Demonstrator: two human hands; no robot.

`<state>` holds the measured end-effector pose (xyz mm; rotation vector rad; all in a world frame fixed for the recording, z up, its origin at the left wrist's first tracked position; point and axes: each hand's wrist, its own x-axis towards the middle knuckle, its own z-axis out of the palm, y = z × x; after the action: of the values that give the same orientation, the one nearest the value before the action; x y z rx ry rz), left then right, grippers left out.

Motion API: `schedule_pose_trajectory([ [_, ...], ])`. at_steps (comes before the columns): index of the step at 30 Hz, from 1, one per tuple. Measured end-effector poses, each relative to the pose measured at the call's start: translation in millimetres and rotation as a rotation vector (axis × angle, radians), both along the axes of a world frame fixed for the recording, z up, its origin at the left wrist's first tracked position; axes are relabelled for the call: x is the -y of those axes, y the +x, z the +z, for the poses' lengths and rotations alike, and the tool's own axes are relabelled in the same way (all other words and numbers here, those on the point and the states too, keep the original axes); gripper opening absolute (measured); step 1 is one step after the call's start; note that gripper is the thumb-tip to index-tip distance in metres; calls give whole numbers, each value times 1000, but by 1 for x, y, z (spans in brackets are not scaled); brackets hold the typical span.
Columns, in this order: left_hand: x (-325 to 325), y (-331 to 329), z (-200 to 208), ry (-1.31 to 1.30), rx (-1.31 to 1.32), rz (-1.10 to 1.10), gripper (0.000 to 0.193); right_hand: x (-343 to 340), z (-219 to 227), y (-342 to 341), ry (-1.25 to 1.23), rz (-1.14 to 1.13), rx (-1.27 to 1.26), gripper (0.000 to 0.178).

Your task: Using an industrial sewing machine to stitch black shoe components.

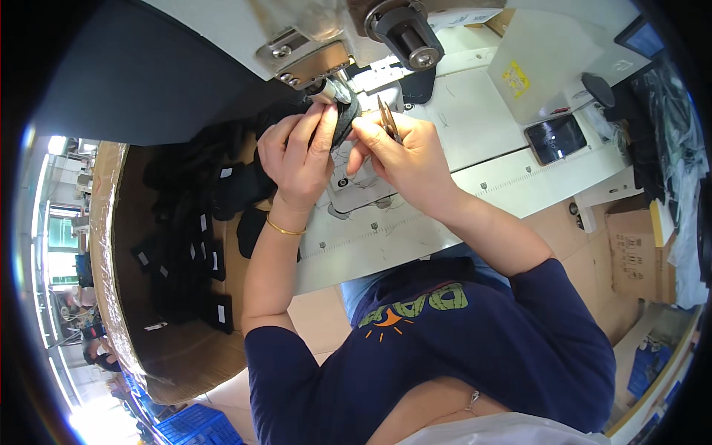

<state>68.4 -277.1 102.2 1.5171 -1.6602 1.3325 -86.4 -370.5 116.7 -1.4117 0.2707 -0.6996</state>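
At the sewing machine's needle area, my left hand [302, 152] is closed, its fingertips pinching a black fabric piece [347, 119] beside the metal presser part [332, 90]. My right hand [404, 156] is closed just to the right, with thumb and forefinger pinched together near the fabric's edge. A dark two-pronged tool [389, 122] is held in that hand, its points upward; whether it is thread snips or tweezers I cannot tell. What lies between the right fingertips is too small to make out.
Left of the machine bed [415, 211], a large cardboard box [111, 245] holds many black pieces with white labels. A phone [556, 139] lies on the table at right. The machine head [319, 44] overhangs my hands. A blue crate [199, 426] stands at lower left.
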Motion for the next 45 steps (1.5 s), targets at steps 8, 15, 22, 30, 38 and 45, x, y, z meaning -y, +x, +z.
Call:
schedule_pose_trajectory([
  [8,-5,-33,24,11,69,55,19,6,-1,-3,59,10,-1,32],
  [15,1,-51,29,90,13,141,24,9,-2,-4,69,8,7,32],
  [22,-18,-67,25,270,-60,482,32,6,2,-4,124,23,10,30],
  [30,-25,-81,29,170,-110,73,25,9,0,-6,112,66,13,33],
  [38,-6,-71,28,157,-102,76,27,10,-2,-6,148,11,34,34],
  [45,7,-55,24,118,-110,73,27,9,-2,-4,149,32,50,33],
])
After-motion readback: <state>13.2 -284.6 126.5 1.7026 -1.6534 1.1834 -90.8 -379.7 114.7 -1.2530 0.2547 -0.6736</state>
